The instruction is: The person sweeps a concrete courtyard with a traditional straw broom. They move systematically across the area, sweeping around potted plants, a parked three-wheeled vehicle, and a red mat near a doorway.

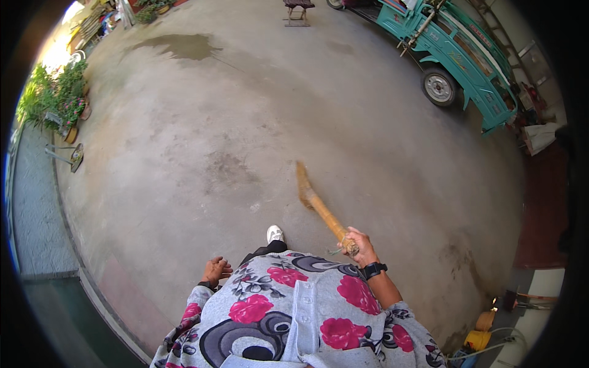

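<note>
Concrete floor (380, 159) ahead, our right hand (364, 246) wraps a broom-like tool (325, 211), probably light and stiff, at its sensible near end; our left hand (216, 270) spreads loosely.

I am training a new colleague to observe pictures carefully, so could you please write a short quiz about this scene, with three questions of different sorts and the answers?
1. Which hand holds the short broom?
A) left
B) right
C) both

2. True or false: the potted plants stand on the left side of the picture.

3. What is the main colour of the cargo vehicle at the upper right?

Key:
1. B: the right hand grips the handle, while the left hand is apart from it.
2. True.
3. Turquoise.
</note>
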Tool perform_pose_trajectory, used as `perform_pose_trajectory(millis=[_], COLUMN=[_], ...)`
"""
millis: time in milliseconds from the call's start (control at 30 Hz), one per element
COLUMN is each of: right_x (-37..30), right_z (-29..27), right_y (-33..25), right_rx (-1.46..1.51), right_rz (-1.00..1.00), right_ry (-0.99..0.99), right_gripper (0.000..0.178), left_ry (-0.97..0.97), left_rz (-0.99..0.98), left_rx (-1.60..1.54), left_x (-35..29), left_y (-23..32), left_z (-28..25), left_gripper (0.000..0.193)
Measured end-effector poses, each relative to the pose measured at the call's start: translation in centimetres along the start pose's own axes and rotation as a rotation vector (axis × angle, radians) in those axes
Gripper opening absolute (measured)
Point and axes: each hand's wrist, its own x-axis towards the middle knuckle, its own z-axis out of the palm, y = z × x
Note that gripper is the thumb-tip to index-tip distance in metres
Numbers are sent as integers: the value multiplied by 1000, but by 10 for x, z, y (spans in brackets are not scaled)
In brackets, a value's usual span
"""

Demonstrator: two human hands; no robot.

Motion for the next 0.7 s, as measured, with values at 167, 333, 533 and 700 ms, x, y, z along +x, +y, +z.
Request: perform_pose_trajectory(millis=[167,333,533,700], right_x=[23,56,145,186], right_z=[-25,-40,-1,112], right_y=[-39,-83,-93,-50], right_rx=[92,253,254,-4], right_rz=[-79,-93,-49,63], right_ry=[205,356,452,150], right_gripper=[32,12,11,12], left_ry=[-14,55,130,159], left_rz=[-83,-152,-121,44], left_rx=[-29,-10,-27,6], left_x=[20,31,21,16], left_y=[21,27,46,27], left_z=[-7,-21,-14,-8], left_gripper=[53,51,51,54])
